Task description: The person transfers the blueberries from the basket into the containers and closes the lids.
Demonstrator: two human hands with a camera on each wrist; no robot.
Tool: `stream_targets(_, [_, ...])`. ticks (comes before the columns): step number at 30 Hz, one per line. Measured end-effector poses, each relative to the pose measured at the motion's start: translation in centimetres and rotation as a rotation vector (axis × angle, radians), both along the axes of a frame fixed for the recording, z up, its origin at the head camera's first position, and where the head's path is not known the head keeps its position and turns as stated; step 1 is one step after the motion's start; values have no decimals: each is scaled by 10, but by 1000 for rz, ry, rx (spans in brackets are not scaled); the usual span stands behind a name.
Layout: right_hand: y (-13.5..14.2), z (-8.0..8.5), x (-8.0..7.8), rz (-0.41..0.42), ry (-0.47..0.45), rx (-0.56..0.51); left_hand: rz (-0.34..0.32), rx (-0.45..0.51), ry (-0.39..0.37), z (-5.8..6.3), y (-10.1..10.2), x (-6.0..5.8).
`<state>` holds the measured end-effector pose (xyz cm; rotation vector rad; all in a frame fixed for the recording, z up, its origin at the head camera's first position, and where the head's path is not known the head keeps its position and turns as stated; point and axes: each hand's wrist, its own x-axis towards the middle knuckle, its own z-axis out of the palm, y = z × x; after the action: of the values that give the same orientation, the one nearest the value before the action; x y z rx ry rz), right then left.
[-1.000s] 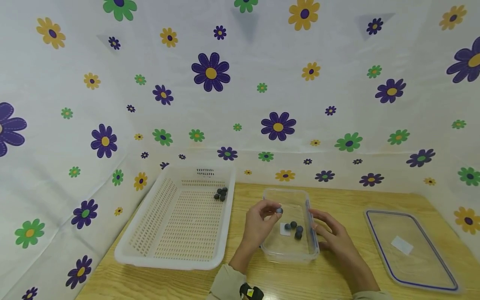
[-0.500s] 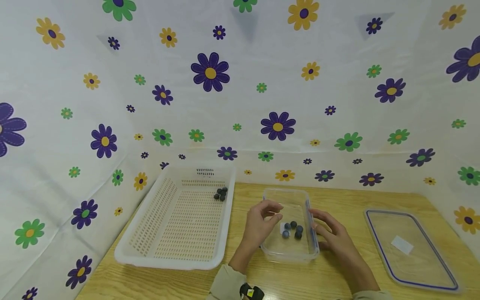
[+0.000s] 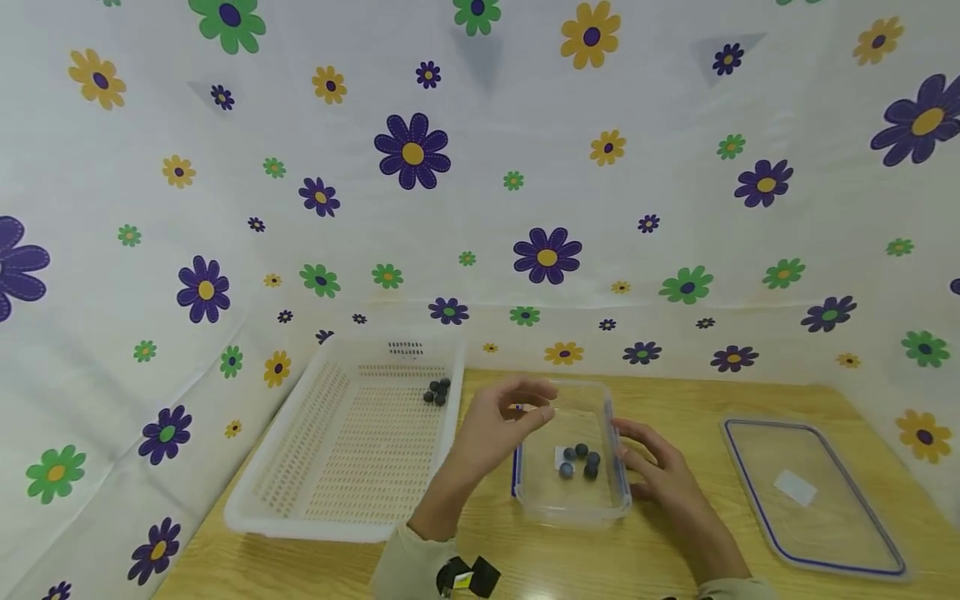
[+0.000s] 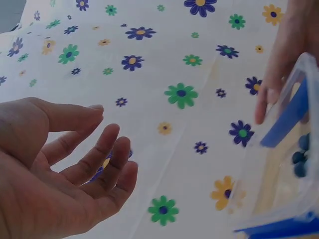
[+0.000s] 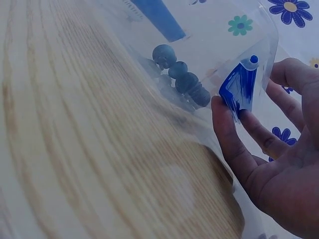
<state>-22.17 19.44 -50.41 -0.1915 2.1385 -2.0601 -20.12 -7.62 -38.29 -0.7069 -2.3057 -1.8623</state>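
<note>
My left hand (image 3: 491, 421) is over the left rim of the clear plastic container (image 3: 573, 500), fingers loosely bent and nothing between them. In the left wrist view, that hand (image 4: 75, 169) shows a gap between thumb and fingers. My right hand (image 3: 667, 479) rests with its fingers against the container's right side. Seen from the right wrist, its fingers (image 5: 232, 144) touch the blue latch (image 5: 239, 87). Several dark blue round berries, likely blueberries (image 3: 592, 459), lie on the container floor by a white label (image 3: 558, 456).
Left of the container stands a white perforated basket (image 3: 262, 475) with several similar berries (image 3: 435, 390) in its far right corner. A clear lid with a blue seal (image 3: 813, 500) lies flat on the right of the wooden table (image 3: 495, 550). A flowered cloth (image 3: 480, 208) hangs behind.
My left hand has let a berry drop into the container and then moved slightly left and up. The right hand stays at the container's side. The head view has shifted a little.
</note>
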Motion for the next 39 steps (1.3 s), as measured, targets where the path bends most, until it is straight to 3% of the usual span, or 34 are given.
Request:
stream_targets(6, [2,-1,0,1,-3,-2,54,6,1,28,-37,-15])
stream_targets(10, [4,-1,-1,-6,-3,-3,118,-14,5,31,-63,-34])
stream_targets(15, [6,0,-2,-6,8,9,177,-26,-24,16,-102,-62])
stream_targets(25, [3,-3,-1,-22,-6,-2,231,-101,-224,-30,-153,-105])
stream_targets(32, [4,-3,-1,-45,-14,-11,275,-215,-438,-60,-167,-119])
stream_targets(35, [4,-4,-1,-47,-4,-8,276,-288,-483,-70,-172,-120])
stream_targets(39, [5,-4,-1,-42,12,-3,269,-321,-489,-79,-173,-122])
